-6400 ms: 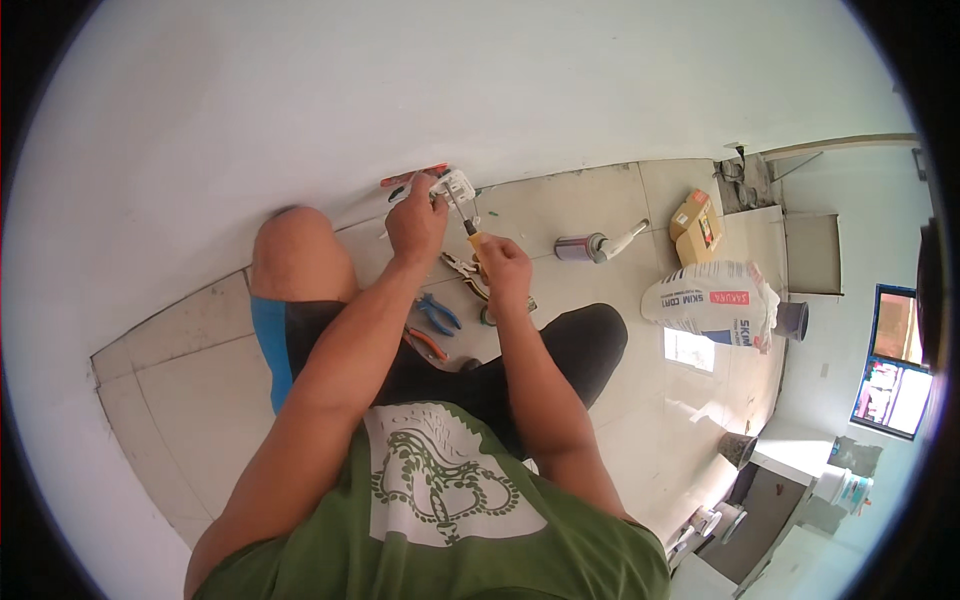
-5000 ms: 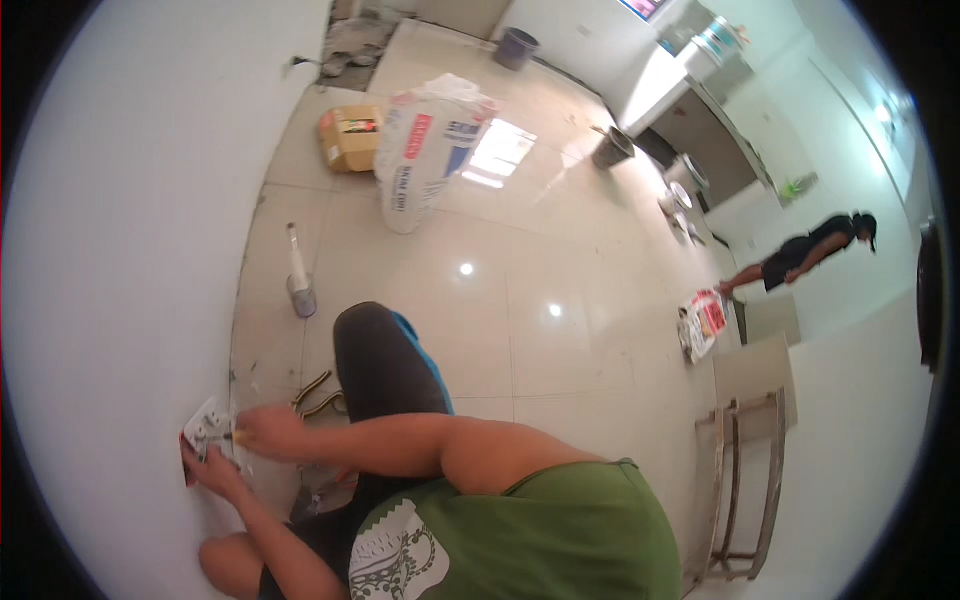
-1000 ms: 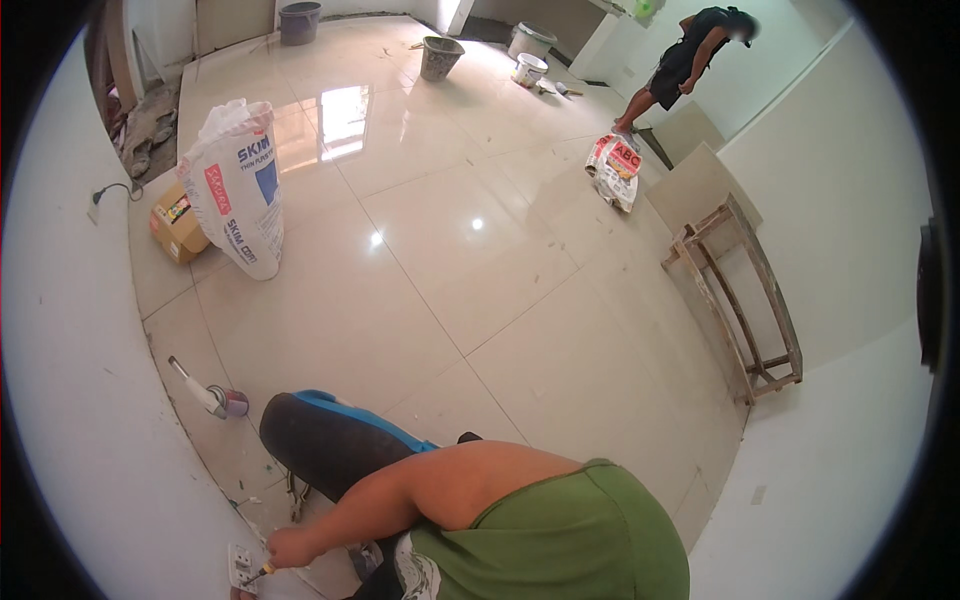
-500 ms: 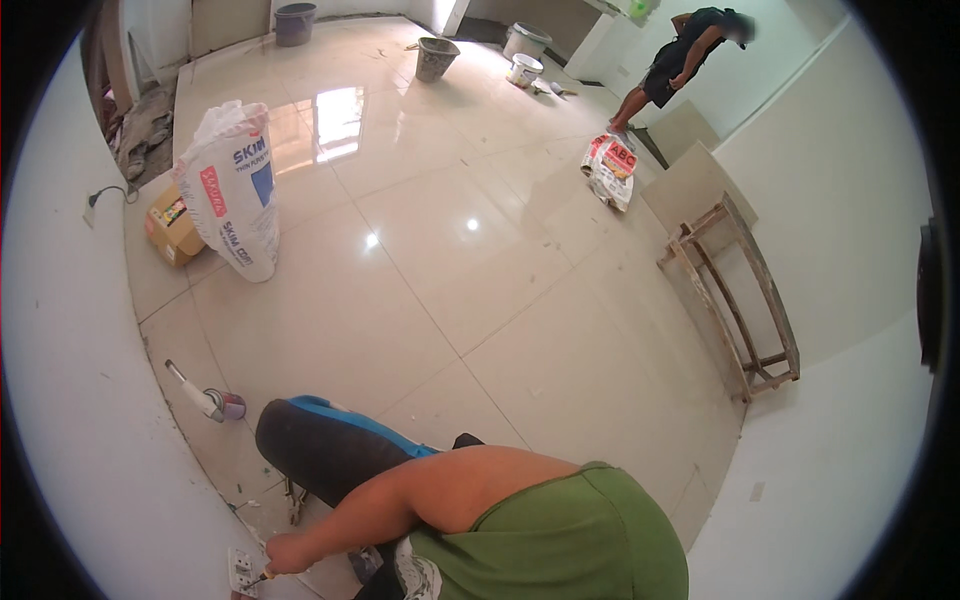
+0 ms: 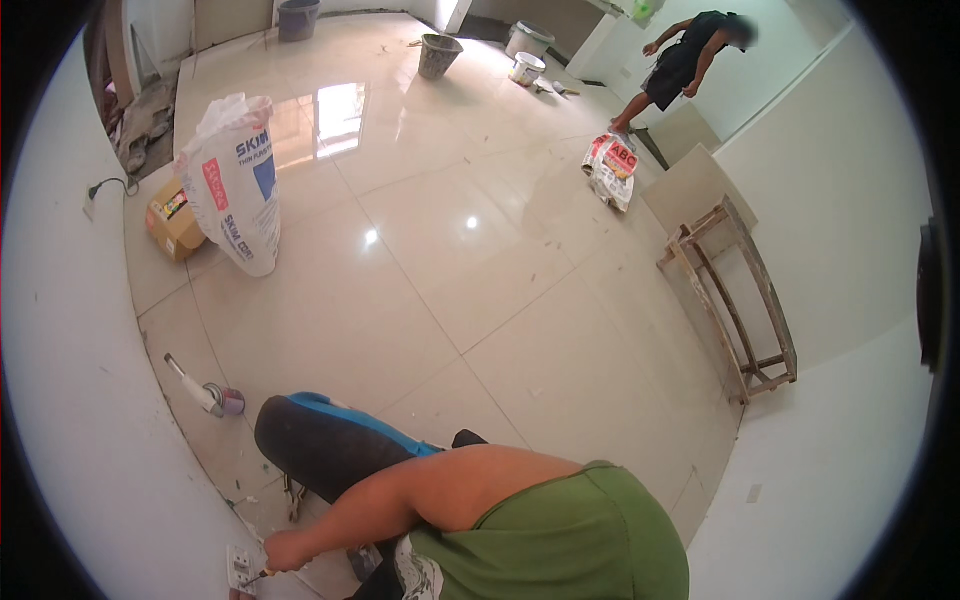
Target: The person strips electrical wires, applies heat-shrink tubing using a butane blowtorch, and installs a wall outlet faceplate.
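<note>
My right arm reaches across to the lower left. The right hand [image 5: 288,551] is closed around a screwdriver [image 5: 257,578], whose tip meets the face of a white wall outlet [image 5: 241,568]. A sliver of fingers at the outlet's lower edge appears to be my left hand [image 5: 240,595]; the rest is cut off by the frame. Beside my bent knee, a pair of pliers [image 5: 293,497] lies on the floor. Farther along the wall, a torch head on a small gas canister [image 5: 232,401] rests on the tiles.
A large white sack [image 5: 235,195] stands by a cardboard box [image 5: 174,222] at left. At right, a wooden bench frame [image 5: 745,300] leans by the wall. Buckets [image 5: 438,57] stand at the back. Another person [image 5: 690,60] is near a red-and-white bag [image 5: 610,172].
The other person has shifted, with their arms now farther from the body. My right hand stays at the outlet with the screwdriver, having moved only slightly.
</note>
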The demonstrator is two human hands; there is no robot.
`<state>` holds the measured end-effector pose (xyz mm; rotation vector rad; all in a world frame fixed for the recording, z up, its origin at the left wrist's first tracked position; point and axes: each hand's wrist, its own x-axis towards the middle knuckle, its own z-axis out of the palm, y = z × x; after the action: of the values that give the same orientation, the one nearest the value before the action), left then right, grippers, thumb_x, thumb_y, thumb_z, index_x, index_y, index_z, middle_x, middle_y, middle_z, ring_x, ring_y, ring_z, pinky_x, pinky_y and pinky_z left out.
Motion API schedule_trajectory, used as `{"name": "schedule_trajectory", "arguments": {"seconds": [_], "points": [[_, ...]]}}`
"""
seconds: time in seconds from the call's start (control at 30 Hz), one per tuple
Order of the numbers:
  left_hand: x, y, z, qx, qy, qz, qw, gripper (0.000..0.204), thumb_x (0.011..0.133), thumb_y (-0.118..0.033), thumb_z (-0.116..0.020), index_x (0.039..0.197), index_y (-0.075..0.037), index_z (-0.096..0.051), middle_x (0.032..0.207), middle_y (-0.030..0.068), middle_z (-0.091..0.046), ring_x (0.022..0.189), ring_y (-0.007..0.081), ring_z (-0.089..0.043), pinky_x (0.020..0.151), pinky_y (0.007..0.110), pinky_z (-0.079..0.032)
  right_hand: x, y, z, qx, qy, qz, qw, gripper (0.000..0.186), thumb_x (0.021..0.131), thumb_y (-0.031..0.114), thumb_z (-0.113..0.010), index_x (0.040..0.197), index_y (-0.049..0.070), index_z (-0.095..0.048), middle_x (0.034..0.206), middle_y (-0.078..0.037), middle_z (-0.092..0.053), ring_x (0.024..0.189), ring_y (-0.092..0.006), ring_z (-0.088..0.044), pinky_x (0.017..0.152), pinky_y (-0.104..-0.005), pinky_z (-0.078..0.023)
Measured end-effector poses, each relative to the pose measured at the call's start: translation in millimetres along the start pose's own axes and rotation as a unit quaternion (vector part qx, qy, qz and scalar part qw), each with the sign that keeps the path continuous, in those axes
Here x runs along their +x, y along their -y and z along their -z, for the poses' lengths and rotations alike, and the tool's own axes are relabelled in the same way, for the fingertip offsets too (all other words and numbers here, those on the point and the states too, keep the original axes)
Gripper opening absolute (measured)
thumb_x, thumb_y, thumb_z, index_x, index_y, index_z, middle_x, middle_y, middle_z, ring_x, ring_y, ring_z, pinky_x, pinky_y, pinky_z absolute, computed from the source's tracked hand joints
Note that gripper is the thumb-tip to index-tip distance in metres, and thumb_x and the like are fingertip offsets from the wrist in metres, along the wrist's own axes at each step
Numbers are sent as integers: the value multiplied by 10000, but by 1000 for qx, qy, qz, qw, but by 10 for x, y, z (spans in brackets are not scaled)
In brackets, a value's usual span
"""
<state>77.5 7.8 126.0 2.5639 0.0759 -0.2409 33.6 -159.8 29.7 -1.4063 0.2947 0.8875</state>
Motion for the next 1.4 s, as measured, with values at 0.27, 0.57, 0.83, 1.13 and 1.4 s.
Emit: {"name": "schedule_trajectory", "arguments": {"seconds": [0.27,0.57,0.83,1.13,1.4], "points": [[-37,-65,69,5,-6,20,1000,390,885,-238,-580,1132,30,-718,1120,240,-709,1011,379,-671,936,407,-502,-52,-107,-186,-254,-285,311,870,293,895,296,-665,965,11,-649,1107,-206,-656,1059,-316,-645,804,-438,-519],[-11,-48,44,4,-7,14,1000,389,902,-253,-587,1137,28,-718,1134,226,-709,1028,375,-665,958,405,-487,349,-88,-113,348,-155,26,924,343,856,319,-664,942,-11,-628,726,-110,-618,477,-238,-532,425,-393,-460],[-41,-56,-5,-7,2,12,1000,397,901,-263,-602,1139,36,-710,1100,210,-717,970,347,-665,885,410,-516,210,-253,-102,235,99,-12,967,278,919,288,-617,1000,22,-614,937,-135,-636,736,-267,-631,545,-433,-506],[608,1205,-298,-54,14,-7,998,521,867,-193,-587,1340,25,-598,1316,177,-631,968,242,-668,589,315,-525,180,-225,-122,-91,-249,167,950,378,775,320,-748,1008,46,-631,1009,-179,-644,986,-376,-628,840,-450,-503],[-25,285,-353,-200,36,189,961,746,873,-122,-600,1570,-149,-336,1390,125,-575,819,165,-618,560,288,-476,68,-5,-13,-10,-88,98,991,415,865,380,-683,799,-30,-678,601,-141,-622,561,-255,-625,550,-402,-507]]}}
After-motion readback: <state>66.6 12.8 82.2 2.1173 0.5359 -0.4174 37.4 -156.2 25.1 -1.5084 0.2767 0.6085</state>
